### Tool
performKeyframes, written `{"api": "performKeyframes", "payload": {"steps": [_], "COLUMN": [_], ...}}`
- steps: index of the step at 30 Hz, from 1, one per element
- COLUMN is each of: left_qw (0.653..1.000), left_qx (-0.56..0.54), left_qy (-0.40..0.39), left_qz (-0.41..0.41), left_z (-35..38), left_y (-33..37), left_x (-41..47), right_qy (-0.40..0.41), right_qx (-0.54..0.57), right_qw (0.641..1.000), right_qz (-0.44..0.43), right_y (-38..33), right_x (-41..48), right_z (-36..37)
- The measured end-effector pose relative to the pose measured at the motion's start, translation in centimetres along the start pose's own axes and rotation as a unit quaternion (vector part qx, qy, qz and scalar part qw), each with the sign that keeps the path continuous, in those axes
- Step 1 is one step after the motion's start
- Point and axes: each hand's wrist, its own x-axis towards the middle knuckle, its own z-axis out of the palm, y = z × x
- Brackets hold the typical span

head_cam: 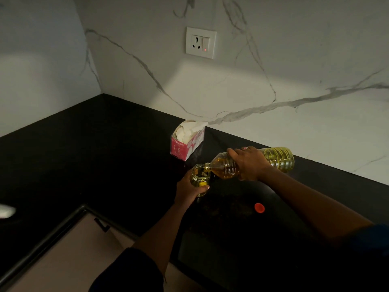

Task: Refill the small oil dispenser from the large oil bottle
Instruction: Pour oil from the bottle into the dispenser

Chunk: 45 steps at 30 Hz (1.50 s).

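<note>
Single head view, facing forward-down, close above counter [105,148] corner.

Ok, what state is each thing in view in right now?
Small oil dispenser: open, partly filled, in left hand
Large oil bottle: uncapped, tipped, mouth at the dispenser, in right hand
Red cap: off, lying on counter
Tissue box: open
Wall switch: red light on

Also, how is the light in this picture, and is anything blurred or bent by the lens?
Head view: dim overall, one bright patch on the marble wall below the socket; the black countertop swallows detail; the large oil bottle and small oil dispenser glow yellow; the wall corner looks bowed by the wide lens; a white smear at the left edge is unreadable.
</note>
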Motion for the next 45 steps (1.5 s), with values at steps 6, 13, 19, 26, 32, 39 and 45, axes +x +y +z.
{"api": "performKeyframes", "payload": {"steps": [6, 13, 19, 26, 32, 39, 45], "left_qw": [1.000, 1.000, 1.000, 1.000, 1.000, 1.000, 1.000], "left_qx": [0.003, 0.008, 0.006, 0.007, 0.010, 0.011, 0.012], "left_qy": [0.002, -0.003, -0.002, -0.005, 0.002, -0.001, 0.001], "left_qz": [0.002, 0.006, 0.003, 0.004, -0.008, -0.006, 0.006], "left_z": [-0.03, -0.14, -0.07, -0.07, 0.08, 0.08, -0.15], "left_y": [0.19, 0.22, 0.17, 0.14, 0.08, 0.10, 0.07], "left_x": [-0.08, -0.22, -0.14, -0.09, 0.10, 0.08, -0.05], "right_qy": [-0.001, -0.001, -0.001, 0.005, 0.005, 0.003, 0.002], "right_qx": [-0.001, -0.008, -0.006, -0.012, -0.017, -0.011, -0.011], "right_qw": [1.000, 1.000, 1.000, 1.000, 1.000, 1.000, 1.000], "right_qz": [0.001, 0.001, 0.002, 0.001, 0.000, 0.003, 0.000], "right_y": [0.02, -0.02, 0.00, -0.02, 0.01, -0.05, -0.04], "right_x": [0.06, 0.05, 0.15, 0.04, 0.13, 0.04, 0.07], "right_z": [0.03, -0.17, -0.06, -0.12, -0.04, -0.14, -0.09]}}
